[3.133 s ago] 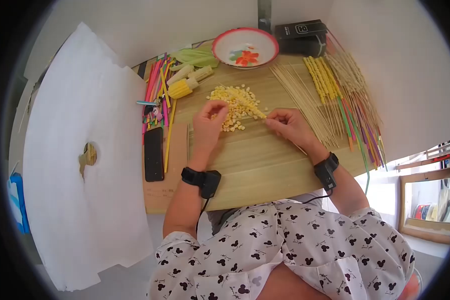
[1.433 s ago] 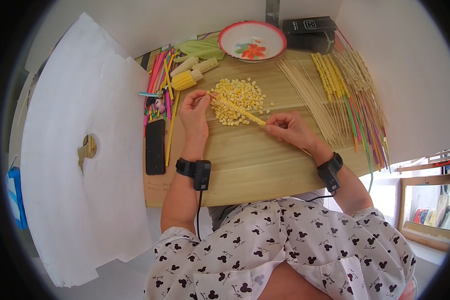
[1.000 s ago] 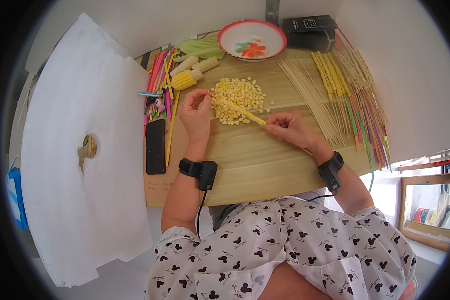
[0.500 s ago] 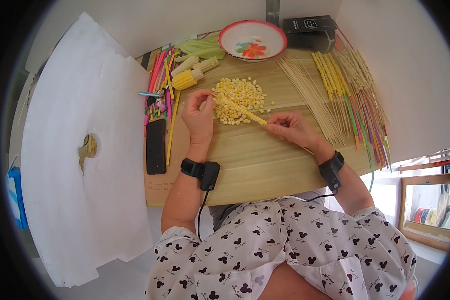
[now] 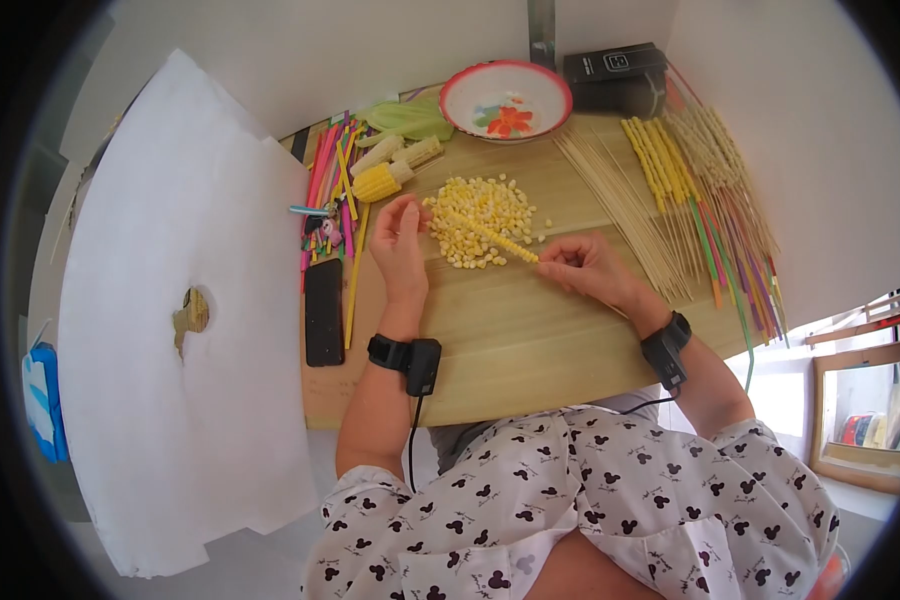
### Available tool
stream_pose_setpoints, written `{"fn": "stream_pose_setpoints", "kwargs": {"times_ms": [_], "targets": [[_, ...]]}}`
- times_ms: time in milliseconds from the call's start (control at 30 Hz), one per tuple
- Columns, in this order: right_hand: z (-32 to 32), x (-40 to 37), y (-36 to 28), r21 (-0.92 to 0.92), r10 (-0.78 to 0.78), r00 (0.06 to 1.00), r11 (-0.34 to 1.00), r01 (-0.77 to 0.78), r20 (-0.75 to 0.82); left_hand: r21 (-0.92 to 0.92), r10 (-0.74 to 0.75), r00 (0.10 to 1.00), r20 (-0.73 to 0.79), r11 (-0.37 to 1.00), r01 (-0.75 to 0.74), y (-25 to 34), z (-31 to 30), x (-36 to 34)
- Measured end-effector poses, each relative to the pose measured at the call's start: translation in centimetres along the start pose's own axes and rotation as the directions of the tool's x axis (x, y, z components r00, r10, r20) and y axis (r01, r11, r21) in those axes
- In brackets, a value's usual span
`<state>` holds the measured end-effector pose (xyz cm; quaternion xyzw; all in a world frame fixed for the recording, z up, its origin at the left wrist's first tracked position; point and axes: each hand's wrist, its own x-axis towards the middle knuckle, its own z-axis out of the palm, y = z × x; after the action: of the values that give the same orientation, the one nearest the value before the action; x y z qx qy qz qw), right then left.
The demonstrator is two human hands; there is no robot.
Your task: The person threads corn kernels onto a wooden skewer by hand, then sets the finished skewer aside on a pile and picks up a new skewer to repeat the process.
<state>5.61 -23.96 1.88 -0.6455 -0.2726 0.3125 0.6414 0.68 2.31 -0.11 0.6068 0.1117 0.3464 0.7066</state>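
Left hand [image 5: 400, 250] — its hold too small to tell; right hand [image 5: 592, 272] hides corn skewer [image 5: 511, 246] (in part).

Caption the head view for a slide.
Right hand holds a corn-kernel skewer over a pile of loose kernels, left hand near its other end, a flowered bowl behind.

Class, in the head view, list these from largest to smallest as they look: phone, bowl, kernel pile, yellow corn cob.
1. bowl and kernel pile: too alike to rank
2. phone
3. yellow corn cob
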Motion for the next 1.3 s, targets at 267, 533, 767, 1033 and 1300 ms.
{"fn": "stream_pose_setpoints", "kwargs": {"times_ms": [267,533,767,1033,1300], "targets": [[0.0,0.0,0.4,0.015,-0.001,1.000,1.000,0.000,0.019,-0.303,-0.289,0.951,0.108,0.902,0.308,-0.3,-1.0,0.5],[-0.1,-0.1,0.6,0.033,0.002,1.000,0.999,-0.002,0.017,-0.358,-0.324,0.937,0.132,0.866,0.349,-0.2,-1.1,0.6],[-0.2,0.0,0.6,0.007,0.020,1.000,1.000,-0.020,0.016,-0.329,-0.301,0.942,0.145,0.884,0.333,-0.1,-0.8,0.3],[-0.2,0.1,0.8,0.035,-0.004,1.000,0.999,0.003,0.017,-0.428,-0.354,0.901,0.251,0.794,0.431,-0.3,-0.4,-0.2],[-0.1,0.1,0.9,0.022,-0.018,1.000,1.000,0.018,0.003,-0.390,-0.366,0.892,0.266,0.805,0.447,-0.3,0.6,-1.0]]}}
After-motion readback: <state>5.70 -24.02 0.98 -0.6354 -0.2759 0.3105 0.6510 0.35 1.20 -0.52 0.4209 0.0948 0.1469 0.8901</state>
